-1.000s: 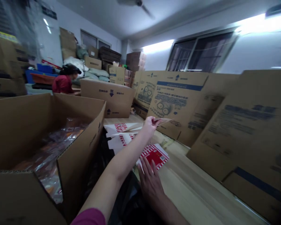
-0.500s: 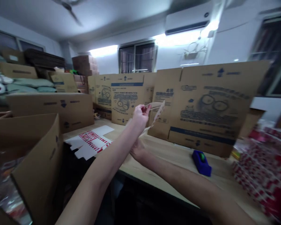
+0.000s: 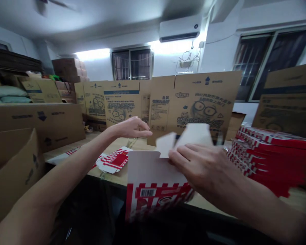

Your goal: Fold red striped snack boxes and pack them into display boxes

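My right hand (image 3: 201, 163) grips the top edge of a red and white paper carton (image 3: 153, 183), held upright close to me over the table's near edge. Its white flaps (image 3: 191, 134) stick up behind my fingers. My left hand (image 3: 132, 127) hovers above the wooden table (image 3: 140, 144), left of the flaps, with fingers stretched out towards the right and nothing seen in them. Below it, flat red and white cartons (image 3: 114, 160) lie on the table.
A tall stack of flat red and white cartons (image 3: 270, 149) sits at the right. Large brown printed cardboard boxes (image 3: 193, 102) line the table's far side. An open brown box (image 3: 15, 163) stands at my left. More boxes and sacks are piled behind.
The view has swung right. My right hand has come up with a carton held upright. My left hand has let go of the thin sheet it pinched and now reaches out flat.
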The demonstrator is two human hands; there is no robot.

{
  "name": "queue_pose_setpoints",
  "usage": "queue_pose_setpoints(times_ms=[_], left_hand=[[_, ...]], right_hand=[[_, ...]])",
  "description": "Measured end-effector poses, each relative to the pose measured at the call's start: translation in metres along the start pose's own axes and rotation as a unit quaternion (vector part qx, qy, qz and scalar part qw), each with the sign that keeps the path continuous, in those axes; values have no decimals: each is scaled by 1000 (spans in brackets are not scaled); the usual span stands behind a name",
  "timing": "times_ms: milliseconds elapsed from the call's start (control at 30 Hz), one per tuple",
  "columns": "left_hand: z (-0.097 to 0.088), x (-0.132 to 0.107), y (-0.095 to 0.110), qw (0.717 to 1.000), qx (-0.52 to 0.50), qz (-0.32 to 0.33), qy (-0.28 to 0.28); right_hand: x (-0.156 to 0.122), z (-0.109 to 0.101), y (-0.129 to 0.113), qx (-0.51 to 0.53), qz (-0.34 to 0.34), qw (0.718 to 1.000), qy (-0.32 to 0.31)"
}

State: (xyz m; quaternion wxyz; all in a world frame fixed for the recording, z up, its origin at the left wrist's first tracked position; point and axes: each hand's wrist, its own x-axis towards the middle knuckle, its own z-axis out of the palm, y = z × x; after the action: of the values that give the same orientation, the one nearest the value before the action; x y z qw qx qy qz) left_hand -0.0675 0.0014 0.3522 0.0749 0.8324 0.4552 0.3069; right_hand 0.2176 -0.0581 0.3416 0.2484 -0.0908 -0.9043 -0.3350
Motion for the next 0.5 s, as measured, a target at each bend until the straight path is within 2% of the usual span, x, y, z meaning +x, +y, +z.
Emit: queue_pose_setpoints(times_ms=[33, 100, 167, 267, 333, 367, 500], left_hand=[[8, -8, 1, 999, -22, 0, -29], [34, -22, 5, 987, -143, -38, -58], [66, -33, 15, 952, -279, -90, -82], [103, -50, 37, 904, -370, -112, -181], [114, -60, 50, 891, -375, -101, -236], [115, -64, 55, 892, -367, -99, -246], [112, -70, 68, 922, -283, -78, -252]], right_hand=[[-3, -1, 1, 25, -2, 1000, -8], [-9, 4, -5, 73, -17, 996, -45], [-15, 13, -17, 96, -36, 992, -78], [-24, 22, -34, 96, -55, 991, -78], [-29, 25, -36, 98, -64, 992, -49], [-31, 26, -35, 103, -76, 991, -29], [-37, 34, -20, 115, -132, 980, 91]])
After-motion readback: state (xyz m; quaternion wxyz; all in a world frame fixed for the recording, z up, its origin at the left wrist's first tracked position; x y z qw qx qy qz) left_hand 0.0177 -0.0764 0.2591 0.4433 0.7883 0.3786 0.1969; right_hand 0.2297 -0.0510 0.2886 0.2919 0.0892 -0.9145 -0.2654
